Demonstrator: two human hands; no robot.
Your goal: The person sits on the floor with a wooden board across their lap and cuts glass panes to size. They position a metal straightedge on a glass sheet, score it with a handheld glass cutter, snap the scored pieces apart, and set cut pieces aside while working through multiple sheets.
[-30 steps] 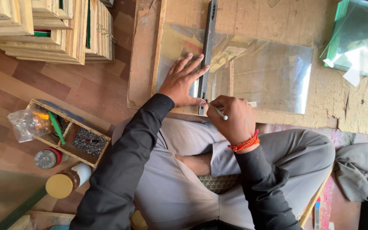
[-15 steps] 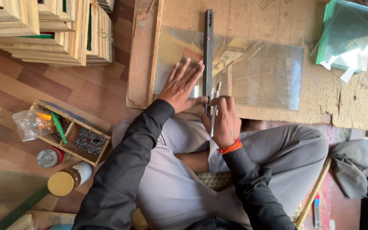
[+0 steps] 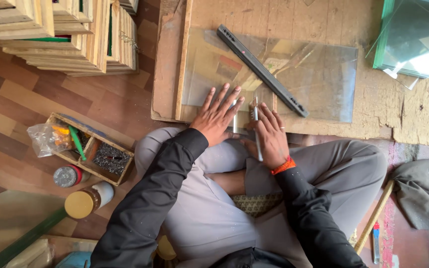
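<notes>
With both hands at the near edge of the glass sheet [image 3: 304, 74], head view: left hand [image 3: 218, 116] lies flat, fingers spread, pressing the pane onto the wooden bench [image 3: 413, 114]. Right hand [image 3: 270, 136] has fingers closed around a slim glass cutter [image 3: 257, 131], tip on the pane. Dark straightedge [image 3: 261, 69] lies diagonal across the glass, apart from both hands. Judgement: even downward pressure on each side of the line suits this step; keep fingertips off the raw edge.

Clear plastic bag [image 3: 49, 139] w/ coloured bits in wooden tray [image 3: 123, 160], left; yellow-lidded jar [image 3: 86, 200] and round tin [image 3: 67, 175] just below.
</notes>
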